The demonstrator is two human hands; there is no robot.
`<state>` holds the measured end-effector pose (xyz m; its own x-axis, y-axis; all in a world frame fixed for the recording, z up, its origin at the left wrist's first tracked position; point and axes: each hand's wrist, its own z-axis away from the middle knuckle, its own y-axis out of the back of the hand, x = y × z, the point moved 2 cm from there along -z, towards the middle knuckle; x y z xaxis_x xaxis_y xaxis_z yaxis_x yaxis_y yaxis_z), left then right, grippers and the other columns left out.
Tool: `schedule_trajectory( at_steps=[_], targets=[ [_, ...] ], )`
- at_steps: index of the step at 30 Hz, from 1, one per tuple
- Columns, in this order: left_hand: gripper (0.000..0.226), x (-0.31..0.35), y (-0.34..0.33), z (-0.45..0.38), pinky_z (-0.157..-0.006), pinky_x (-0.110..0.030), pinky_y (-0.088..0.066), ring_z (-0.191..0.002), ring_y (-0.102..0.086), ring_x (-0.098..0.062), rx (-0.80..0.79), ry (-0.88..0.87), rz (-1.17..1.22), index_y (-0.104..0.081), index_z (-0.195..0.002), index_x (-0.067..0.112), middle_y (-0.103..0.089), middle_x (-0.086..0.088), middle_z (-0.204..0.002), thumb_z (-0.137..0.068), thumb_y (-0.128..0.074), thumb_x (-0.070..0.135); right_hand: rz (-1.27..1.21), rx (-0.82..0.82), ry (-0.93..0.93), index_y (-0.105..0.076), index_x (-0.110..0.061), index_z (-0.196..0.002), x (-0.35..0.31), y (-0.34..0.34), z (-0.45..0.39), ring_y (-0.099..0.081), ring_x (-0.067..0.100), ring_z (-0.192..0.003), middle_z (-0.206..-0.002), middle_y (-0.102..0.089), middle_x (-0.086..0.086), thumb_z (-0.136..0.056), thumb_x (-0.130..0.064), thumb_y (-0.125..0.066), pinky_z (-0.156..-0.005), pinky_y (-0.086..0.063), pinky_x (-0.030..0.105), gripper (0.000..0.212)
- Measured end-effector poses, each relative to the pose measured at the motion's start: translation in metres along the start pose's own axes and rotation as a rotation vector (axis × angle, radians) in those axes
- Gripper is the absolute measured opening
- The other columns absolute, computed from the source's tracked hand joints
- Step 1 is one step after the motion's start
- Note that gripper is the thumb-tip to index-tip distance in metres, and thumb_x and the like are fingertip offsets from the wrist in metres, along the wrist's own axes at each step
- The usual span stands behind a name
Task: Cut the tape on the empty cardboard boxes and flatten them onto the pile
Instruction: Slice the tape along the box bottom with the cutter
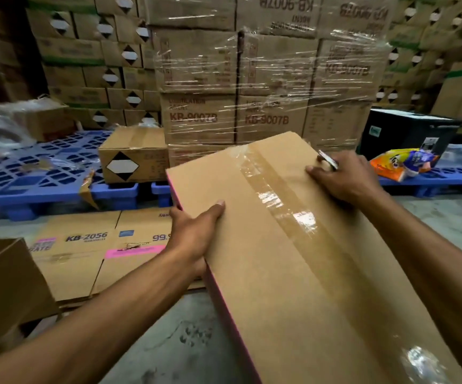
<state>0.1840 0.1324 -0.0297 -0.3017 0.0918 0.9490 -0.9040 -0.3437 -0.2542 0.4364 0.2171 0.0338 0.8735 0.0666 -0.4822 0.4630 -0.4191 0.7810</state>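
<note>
"KB-9007B" on wrapped stacked cartons (pixel 265 119); "KB-2056" on flattened cardboard (pixel 85 238).

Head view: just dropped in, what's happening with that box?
A person steadies a taped brown cardboard box: the left hand grips its left edge, and the right hand rests near the far corner holding a small metallic cutter. The clear tape strip looks uncut. Flattened cardboard boxes lie behind.

The cardboard box (pixel 293 245) is plain tan with a glossy clear tape strip (pixel 282 200) and a pink edge. The pallet (pixel 38 173) is blue; the flattened pile (pixel 91 259) is tan with pink labels.
</note>
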Motion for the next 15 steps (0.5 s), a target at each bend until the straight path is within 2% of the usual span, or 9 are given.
schedule_trajectory(
  at_steps=[2, 5, 6, 8, 10, 11, 13, 15],
  targets=[
    [0.058, -0.023, 0.012, 0.010, -0.073, -0.039, -0.054, -0.093, -0.064, -0.023, 0.028, 0.092, -0.005, -0.038, -0.125, 0.018, -0.063, -0.005, -0.113, -0.080, -0.074, 0.025, 0.026, -0.082, 0.021, -0.061, -0.023, -0.073, -0.004, -0.018, 0.002, -0.060, 0.029, -0.086, -0.087, -0.068, 0.008, -0.082, -0.054, -0.061, -0.070, -0.047, 0.037, 0.032],
    [0.062, -0.048, 0.039, 0.023, -0.065, -0.033, -0.050, -0.094, -0.061, -0.021, 0.074, 0.141, -0.098, -0.040, -0.127, 0.017, -0.062, -0.004, -0.113, -0.078, -0.075, 0.033, 0.054, -0.160, 0.035, -0.065, -0.026, -0.084, -0.002, -0.053, 0.014, -0.062, 0.031, -0.093, -0.094, -0.069, 0.008, -0.081, -0.059, -0.058, -0.070, -0.043, 0.034, 0.034],
    [0.065, -0.050, 0.050, 0.022, -0.070, -0.036, -0.050, -0.099, -0.058, -0.022, 0.117, 0.107, -0.175, -0.039, -0.128, 0.016, -0.059, -0.005, -0.116, -0.077, -0.076, 0.035, 0.053, -0.186, 0.036, -0.062, -0.028, -0.079, -0.002, -0.061, 0.018, -0.062, 0.030, -0.093, -0.094, -0.069, 0.007, -0.081, -0.060, -0.057, -0.071, -0.044, 0.035, 0.033],
    [0.072, -0.045, 0.079, 0.007, -0.090, -0.044, -0.049, -0.114, -0.051, -0.025, 0.244, 0.008, -0.351, -0.033, -0.131, 0.018, -0.047, -0.007, -0.128, -0.076, -0.076, 0.035, 0.049, -0.230, 0.062, -0.057, -0.029, -0.074, -0.013, -0.078, 0.025, -0.062, 0.028, -0.092, -0.091, -0.069, 0.006, -0.080, -0.060, -0.058, -0.069, -0.043, 0.033, 0.032],
    [0.073, -0.034, 0.104, -0.012, -0.100, -0.050, -0.043, -0.123, -0.043, -0.029, 0.341, -0.090, -0.562, -0.037, -0.135, 0.022, -0.040, -0.008, -0.137, -0.075, -0.077, 0.036, 0.054, -0.274, 0.118, -0.063, -0.025, -0.082, -0.034, -0.093, 0.032, -0.061, 0.028, -0.096, -0.095, -0.069, 0.007, -0.080, -0.057, -0.061, -0.072, -0.045, 0.034, 0.032],
    [0.069, -0.030, 0.113, -0.021, -0.103, -0.051, -0.040, -0.126, -0.042, -0.030, 0.346, -0.127, -0.697, -0.042, -0.134, 0.023, -0.041, -0.007, -0.140, -0.076, -0.075, 0.039, 0.070, -0.293, 0.152, -0.067, -0.025, -0.093, -0.045, -0.101, 0.036, -0.061, 0.029, -0.100, -0.100, -0.069, 0.007, -0.080, -0.055, -0.062, -0.076, -0.047, 0.036, 0.033],
    [0.064, -0.026, 0.124, -0.039, -0.105, -0.047, -0.039, -0.128, -0.044, -0.029, 0.257, -0.138, -0.934, -0.049, -0.135, 0.020, -0.047, -0.008, -0.142, -0.080, -0.068, 0.049, 0.151, -0.284, 0.191, -0.065, -0.027, -0.116, -0.062, -0.112, 0.045, -0.058, 0.029, -0.108, -0.111, -0.067, 0.008, -0.082, -0.055, -0.060, -0.083, -0.045, 0.037, 0.044],
    [0.068, -0.025, 0.128, -0.047, -0.102, -0.040, -0.042, -0.126, -0.048, -0.028, 0.179, -0.126, -1.022, -0.050, -0.135, 0.017, -0.051, -0.008, -0.140, -0.081, -0.063, 0.056, 0.165, -0.263, 0.186, -0.064, -0.028, -0.116, -0.064, -0.114, 0.046, -0.058, 0.030, -0.106, -0.111, -0.067, 0.008, -0.081, -0.056, -0.060, -0.079, -0.043, 0.035, 0.045]
  ],
)
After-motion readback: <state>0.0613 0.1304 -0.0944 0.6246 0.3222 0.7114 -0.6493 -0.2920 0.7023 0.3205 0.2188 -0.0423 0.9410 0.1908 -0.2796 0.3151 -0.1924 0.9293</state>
